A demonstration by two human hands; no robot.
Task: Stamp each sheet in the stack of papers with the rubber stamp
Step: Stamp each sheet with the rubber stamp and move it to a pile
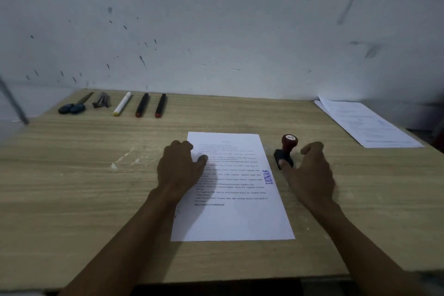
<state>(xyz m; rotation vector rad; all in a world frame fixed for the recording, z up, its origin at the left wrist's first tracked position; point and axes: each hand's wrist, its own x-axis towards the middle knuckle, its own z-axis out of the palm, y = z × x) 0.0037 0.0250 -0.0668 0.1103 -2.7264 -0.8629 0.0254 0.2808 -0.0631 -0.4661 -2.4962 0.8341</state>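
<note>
- Top sheet (231,185) lay in the middle of the table (96,175), printed side up, already carrying a blue "LUNAS" mark (269,176) near its right edge.
- Whether more sheets lay under it could not be told. A second pile of paper (365,122) sat well right of the sheet, at the table's far corner.
- Left hand (179,167) rested on the sheet's left edge, fingers loosely bent and pressing down, gripping nothing.
- Stamp (286,151) stood just right of the sheet, leaning, knob tilted away.
- Right hand (312,170) was beside the stamp, grip spread wide, thumb tip touching the black base, nothing held.
- Risk: thumb nudge could topple the leaning stamp, leaving ink on the table or skin.
- Risk: fresh ink might smear if the left hand dragged the sheet or another page landed on it.
- Risk: the sheet could slide if the left hand lifted early.
- Scissors (72,106) and pens (141,106) lay far left of the sheet, out of harm's way.
</note>
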